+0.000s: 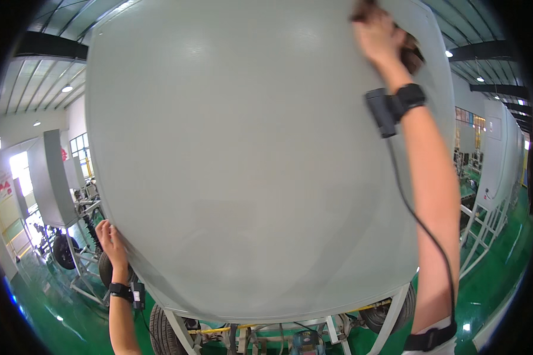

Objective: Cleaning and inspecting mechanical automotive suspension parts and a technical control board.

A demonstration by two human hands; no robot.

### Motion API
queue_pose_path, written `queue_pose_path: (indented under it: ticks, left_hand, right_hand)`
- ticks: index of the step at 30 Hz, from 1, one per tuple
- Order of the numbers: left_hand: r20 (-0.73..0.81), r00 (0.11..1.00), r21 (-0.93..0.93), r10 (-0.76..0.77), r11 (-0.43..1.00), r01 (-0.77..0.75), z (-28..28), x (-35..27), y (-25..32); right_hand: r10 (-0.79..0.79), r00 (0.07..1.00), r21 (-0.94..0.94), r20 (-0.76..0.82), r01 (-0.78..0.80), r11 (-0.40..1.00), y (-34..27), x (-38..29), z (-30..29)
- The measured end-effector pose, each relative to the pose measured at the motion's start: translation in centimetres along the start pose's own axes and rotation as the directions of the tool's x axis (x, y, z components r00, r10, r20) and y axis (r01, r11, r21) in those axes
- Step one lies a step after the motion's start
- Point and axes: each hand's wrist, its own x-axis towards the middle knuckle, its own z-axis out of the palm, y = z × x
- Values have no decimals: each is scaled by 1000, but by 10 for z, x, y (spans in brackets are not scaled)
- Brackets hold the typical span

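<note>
A large light-grey panel (248, 146), smooth and slightly glossy, fills the middle of the head view. High on its right part, my right hand (379, 37) lies spread over a dark brown cloth (412, 55), pressing it against the surface. Motion blurs both, and the palm hides the cloth's middle. At the lower left, my left hand (111, 244) rests on the panel's side edge with its fingers apart, holding nothing. Each wrist wears a black strap; a cabled dark device (381, 113) sits by the right one.
Beneath the panel are a white metal frame (177, 330), a tyre (160, 326) and a blue machine part (308, 341). Another grey box body (55, 177) stands to the left, a white one (497, 155) to the right. The floor (475, 319) is glossy green.
</note>
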Motion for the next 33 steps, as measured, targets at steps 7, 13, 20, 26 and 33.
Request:
queue_pose_path:
  ticks: [7, 13, 20, 26, 33]
  left_hand:
    - [-24, 1000, 5, 2, 1000, -2, -1, 5, 14]
    - [-72, 993, 92, -96, 990, 103, -17, 8, 8]
    - [-42, 999, 49, -7, 999, 9, -7, 2, 9]
    - [-55, 998, -35, 22, 999, -24, 5, 3, 12]
    - [-37, 997, -71, -63, 996, 61, -1, 1, 21]
  right_hand:
    - [-516, 847, 443, 128, 417, 794, -413, -89, -100]
    - [-619, 741, 688, 261, 306, 657, -485, -83, -131]
    - [-341, 938, 461, 61, 276, 843, -237, 65, -40]
    - [215, 963, -300, 160, -160, 941, 49, 28, -36]
    - [80, 985, 123, 154, -99, 987, 126, 11, -12]
